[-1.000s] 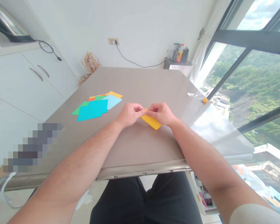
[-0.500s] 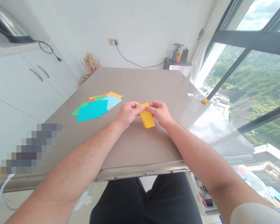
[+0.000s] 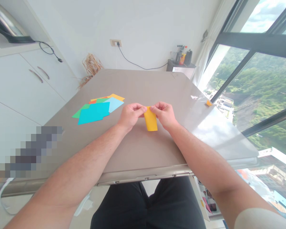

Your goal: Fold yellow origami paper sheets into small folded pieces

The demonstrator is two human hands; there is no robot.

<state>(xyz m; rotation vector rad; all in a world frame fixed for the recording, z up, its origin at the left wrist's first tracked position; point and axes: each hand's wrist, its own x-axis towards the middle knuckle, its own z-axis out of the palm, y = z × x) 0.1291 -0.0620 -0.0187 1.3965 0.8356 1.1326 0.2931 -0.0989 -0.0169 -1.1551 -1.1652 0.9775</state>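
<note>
A yellow sheet of paper point(image 3: 151, 121), folded into a narrow rectangle, hangs down between my hands above the table. My left hand point(image 3: 132, 114) pinches its upper left corner between thumb and fingers. At the upper right corner, my right hand point(image 3: 164, 114) has it in the same kind of pinch. The two thumbs lie close together on the near face. Behind the paper, the other fingertips are mostly hidden.
Coloured paper sheets, with a turquoise one point(image 3: 94, 113) on top, lie spread on the table point(image 3: 143, 86) to the left. A small orange piece point(image 3: 209, 103) lies by the right edge, near the window. A blurred-out patch point(image 3: 33, 152) covers something at the left front.
The yellow paper has turned from slanted to nearly upright, its lower end shifting slightly left. Both hands keep their pinch at its top.
</note>
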